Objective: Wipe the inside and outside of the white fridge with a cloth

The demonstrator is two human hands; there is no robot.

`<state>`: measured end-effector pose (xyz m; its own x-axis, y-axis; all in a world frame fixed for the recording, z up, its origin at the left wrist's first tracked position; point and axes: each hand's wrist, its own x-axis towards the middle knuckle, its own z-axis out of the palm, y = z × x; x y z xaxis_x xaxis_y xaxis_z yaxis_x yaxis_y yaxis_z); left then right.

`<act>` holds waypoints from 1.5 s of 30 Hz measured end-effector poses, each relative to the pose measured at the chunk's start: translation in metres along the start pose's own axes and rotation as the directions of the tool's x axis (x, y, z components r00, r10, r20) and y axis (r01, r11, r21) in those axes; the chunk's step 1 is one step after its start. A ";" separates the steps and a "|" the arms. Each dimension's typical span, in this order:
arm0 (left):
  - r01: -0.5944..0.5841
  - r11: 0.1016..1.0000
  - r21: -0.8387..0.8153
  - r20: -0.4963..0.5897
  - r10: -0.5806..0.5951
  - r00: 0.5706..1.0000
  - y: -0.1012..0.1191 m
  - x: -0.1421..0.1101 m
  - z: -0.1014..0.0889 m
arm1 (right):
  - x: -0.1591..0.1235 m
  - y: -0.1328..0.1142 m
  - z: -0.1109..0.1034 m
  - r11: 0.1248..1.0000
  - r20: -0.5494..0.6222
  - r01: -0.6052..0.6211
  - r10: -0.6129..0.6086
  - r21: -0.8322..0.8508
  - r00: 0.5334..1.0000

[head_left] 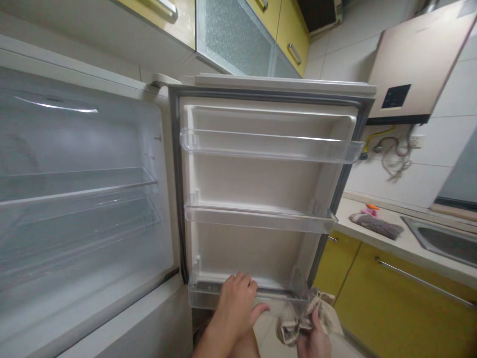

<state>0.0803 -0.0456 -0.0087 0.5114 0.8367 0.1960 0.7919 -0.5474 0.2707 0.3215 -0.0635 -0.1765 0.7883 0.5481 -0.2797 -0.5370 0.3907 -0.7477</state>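
An open refrigerator door (257, 184) stands in front of me, with clear plastic door bins at three heights. My left hand (238, 301) is at the lowest door bin (206, 298), its fingers bent over the front rim and its thumb pointing right. In my right hand (315, 338) is a crumpled beige and grey cloth (328, 313), held against the right end of that same bin. Part of the bin's right corner is hidden by the cloth. The upper door bin (272, 146) and the middle door bin (261, 219) hold nothing visible.
At left is the lit refrigerator compartment (74, 134) with a glass shelf (74, 186). A counter (346, 214) on the right bears a grey cloth (376, 224) beside a sink (421, 231). Yellow cabinets (395, 298) stand below; a water heater (417, 64) hangs above.
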 end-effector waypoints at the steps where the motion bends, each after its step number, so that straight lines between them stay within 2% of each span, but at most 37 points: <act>1: -0.013 1.000 -0.002 0.044 0.014 0.999 0.001 0.002 0.000 | 0.001 -0.005 0.002 1.000 -0.022 0.005 -0.004 0.029 1.000; 4: -0.042 0.999 -0.008 0.093 0.043 0.995 0.001 0.008 0.001 | 0.004 -0.023 0.010 0.996 -0.023 0.031 -0.029 0.087 0.999; 8: -0.110 0.992 0.062 0.156 0.099 0.983 -0.001 0.017 0.004 | 0.012 -0.048 0.023 0.994 0.006 0.065 -0.065 0.085 0.998; 12: -0.160 0.983 0.088 0.191 0.141 0.971 -0.004 0.022 0.006 | 0.017 -0.062 0.032 0.992 0.005 0.092 -0.093 0.087 0.996; 15: -0.159 0.984 0.082 0.169 0.144 0.975 -0.006 0.021 0.009 | 0.013 -0.063 0.034 0.989 0.017 0.151 -0.151 -0.007 0.988; 18: -0.153 0.985 0.075 0.154 0.141 0.978 -0.006 0.019 0.009 | 0.004 -0.061 0.031 0.959 0.100 0.241 -0.228 -0.146 0.968; 22: -0.154 0.986 0.066 0.151 0.143 0.978 -0.005 0.017 0.007 | -0.009 -0.064 0.024 0.923 0.162 0.264 -0.226 -0.278 0.961; 26: -0.153 0.986 0.067 0.149 0.142 0.979 -0.005 0.015 0.004 | -0.022 -0.069 0.024 0.930 0.082 0.119 -0.096 -0.347 0.992; 30: -0.155 0.985 0.076 0.146 0.143 0.979 -0.005 0.012 0.003 | -0.030 -0.072 0.023 0.915 0.052 0.179 -0.172 -0.361 0.984; 34: -0.154 0.985 0.085 0.140 0.141 0.980 -0.007 0.009 0.005 | -0.032 -0.077 0.027 0.932 -0.021 0.178 -0.195 -0.316 0.981; 38: -0.160 0.983 0.086 0.131 0.148 0.980 -0.008 0.005 0.005 | -0.031 -0.095 0.052 0.911 -0.002 0.358 -0.366 -0.202 0.930; 43: -0.168 0.982 0.081 0.126 0.157 0.980 -0.007 0.002 0.003 | -0.025 -0.139 0.106 0.867 0.078 0.494 -0.489 -0.066 0.869; 45: -0.167 0.983 0.079 0.122 0.157 0.980 -0.007 0.002 0.002 | -0.021 -0.162 0.129 0.829 0.121 0.558 -0.552 -0.021 0.825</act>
<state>0.0765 -0.0404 -0.0124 0.6661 0.7362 0.1199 0.7191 -0.6765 0.1587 0.3528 -0.0430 0.0281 0.9105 0.3258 0.2547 0.0010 0.6142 -0.7891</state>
